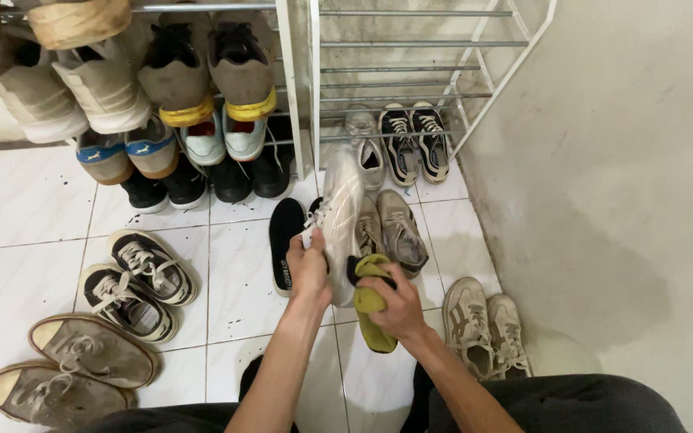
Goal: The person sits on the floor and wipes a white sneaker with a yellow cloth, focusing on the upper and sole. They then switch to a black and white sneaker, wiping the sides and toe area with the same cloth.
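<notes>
1. The white shoe [342,216] is held up over the tiled floor [26,200], in front of the rack [302,88].
2. The left hand [308,269] grips the shoe's near end.
3. The right hand [401,309] is closed on a yellow cloth [370,301] pressed to the shoe's side.
4. A black insole [284,240] lies just left; beige shoes [399,232] lie just right.
5. More pairs sit by the floor's left edge.

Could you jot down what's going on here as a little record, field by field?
Place: white tiled floor beside a white metal shoe rack
Left hand: holds a white sneaker upright
Right hand: presses a yellow-green cloth against the sneaker
Just behind: black insole and grey sneakers on the tiles
Left side: two more pairs of worn sneakers on the floor
</notes>
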